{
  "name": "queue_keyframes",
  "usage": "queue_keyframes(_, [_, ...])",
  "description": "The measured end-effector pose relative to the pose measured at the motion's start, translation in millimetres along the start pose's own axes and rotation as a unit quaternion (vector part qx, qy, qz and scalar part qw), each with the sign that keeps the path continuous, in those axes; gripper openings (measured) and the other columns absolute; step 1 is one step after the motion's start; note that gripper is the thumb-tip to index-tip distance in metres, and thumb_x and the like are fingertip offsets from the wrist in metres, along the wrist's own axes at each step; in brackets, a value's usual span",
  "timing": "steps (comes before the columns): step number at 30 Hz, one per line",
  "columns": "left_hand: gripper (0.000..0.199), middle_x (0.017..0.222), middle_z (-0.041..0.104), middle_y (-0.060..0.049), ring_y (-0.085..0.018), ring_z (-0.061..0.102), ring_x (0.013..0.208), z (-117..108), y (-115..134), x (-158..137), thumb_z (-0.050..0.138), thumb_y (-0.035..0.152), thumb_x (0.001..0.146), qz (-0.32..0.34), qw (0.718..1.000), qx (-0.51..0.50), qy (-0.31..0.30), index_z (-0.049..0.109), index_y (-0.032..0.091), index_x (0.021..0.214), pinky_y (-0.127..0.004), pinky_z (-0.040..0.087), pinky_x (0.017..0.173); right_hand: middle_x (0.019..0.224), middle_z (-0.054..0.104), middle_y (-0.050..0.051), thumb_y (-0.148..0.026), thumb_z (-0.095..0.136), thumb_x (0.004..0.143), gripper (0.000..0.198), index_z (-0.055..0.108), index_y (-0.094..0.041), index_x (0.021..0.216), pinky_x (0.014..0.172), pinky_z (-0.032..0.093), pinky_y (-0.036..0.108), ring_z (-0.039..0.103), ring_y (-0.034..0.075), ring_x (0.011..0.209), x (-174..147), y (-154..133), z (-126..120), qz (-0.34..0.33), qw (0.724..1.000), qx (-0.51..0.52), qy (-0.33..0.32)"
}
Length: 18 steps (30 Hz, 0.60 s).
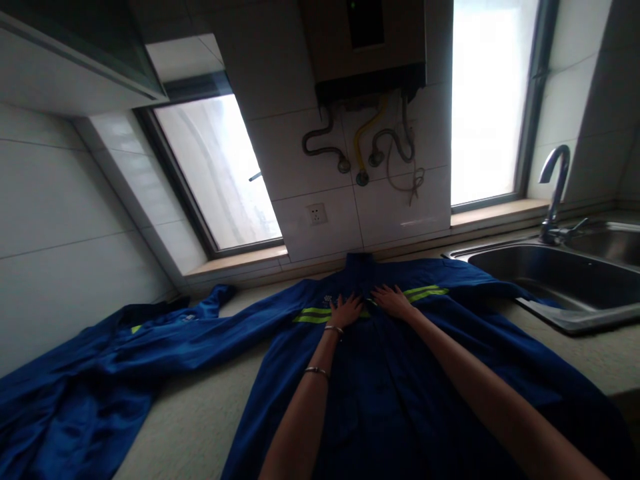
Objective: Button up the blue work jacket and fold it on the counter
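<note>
A dark blue jacket (360,373) with yellow-green stripes across the chest lies spread on the countertop (200,413), its collar toward the wall. My left hand (346,309) rests on its chest beside a small white logo, fingers spread. Close by, my right hand (393,302) lies flat on the other side of the front, near the stripe. Neither hand grips the cloth. One sleeve stretches left over the counter, and the other reaches to the sink edge. At the left lies a second blue garment (75,400), crumpled, with a bit of yellow-green on it.
At the right is a steel sink (505,257) with a curved faucet (555,193). A water heater (370,47) with hanging hoses is on the tiled wall above a socket (317,213). Windows flank it, and a cabinet (75,60) overhangs the upper left.
</note>
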<state>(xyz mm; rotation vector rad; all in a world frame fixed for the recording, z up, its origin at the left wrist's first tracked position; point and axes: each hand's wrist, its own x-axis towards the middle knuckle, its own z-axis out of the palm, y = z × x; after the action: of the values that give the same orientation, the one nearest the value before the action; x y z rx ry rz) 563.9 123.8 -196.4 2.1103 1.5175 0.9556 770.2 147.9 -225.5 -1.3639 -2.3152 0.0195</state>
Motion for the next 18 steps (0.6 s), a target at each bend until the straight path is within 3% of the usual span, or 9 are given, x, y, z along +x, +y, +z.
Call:
queue_keyframes(3, [0.028, 0.127, 0.052, -0.006, -0.033, 0.03, 0.128, 4, 2, 3, 0.063, 0.037, 0.072, -0.01, 0.999, 0.045, -0.011, 0.063, 0.031, 0.099, -0.065, 0.005, 0.099, 0.138, 0.039, 0.006, -0.036, 0.039, 0.089, 0.042, 0.044, -0.031, 0.13, 0.099, 0.013, 0.064, 0.028, 0.031, 0.129, 1, -1, -1, 0.035, 0.999, -0.023, -0.016])
queue_keyframes(7, [0.029, 0.127, 0.05, -0.009, -0.033, 0.033, 0.124, 8, 9, 4, 0.06, 0.035, 0.075, -0.007, 0.994, 0.102, 0.026, 0.061, 0.027, 0.103, -0.064, 0.009, 0.098, 0.137, 0.04, 0.007, -0.035, 0.039, 0.089, 0.041, 0.047, -0.029, 0.128, 0.1, 0.015, 0.061, 0.031, 0.03, 0.128, 2, -2, -2, 0.068, 0.998, -0.013, 0.005])
queue_keyframes(13, [0.022, 0.105, 0.058, -0.014, -0.026, 0.047, 0.107, 1, 35, -7, 0.048, 0.019, 0.08, 0.071, 0.976, 0.186, 0.085, 0.062, 0.016, 0.097, -0.041, 0.034, 0.095, 0.119, 0.057, 0.011, -0.025, 0.049, 0.081, 0.034, 0.061, -0.018, 0.112, 0.101, 0.029, 0.044, 0.048, 0.024, 0.114, 2, 1, -8, 0.087, 0.987, 0.081, 0.106])
queue_keyframes(15, [0.019, 0.096, 0.06, -0.012, -0.024, 0.054, 0.096, -5, 47, -14, 0.051, 0.019, 0.077, 0.088, 0.977, 0.182, 0.065, 0.064, 0.016, 0.09, -0.034, 0.041, 0.085, 0.113, 0.061, 0.009, -0.021, 0.048, 0.081, 0.033, 0.061, -0.017, 0.11, 0.097, 0.034, 0.035, 0.052, 0.02, 0.108, 6, 1, -17, 0.086, 0.984, 0.093, 0.123])
queue_keyframes(18, [0.013, 0.074, 0.063, -0.007, -0.019, 0.059, 0.07, -18, 59, -25, 0.054, 0.017, 0.072, 0.113, 0.978, 0.17, -0.044, 0.067, 0.016, 0.073, -0.027, 0.043, 0.068, 0.103, 0.065, 0.007, -0.02, 0.045, 0.08, 0.029, 0.064, -0.017, 0.102, 0.088, 0.04, 0.028, 0.057, 0.017, 0.097, 12, -7, -41, 0.094, 0.977, 0.111, 0.155])
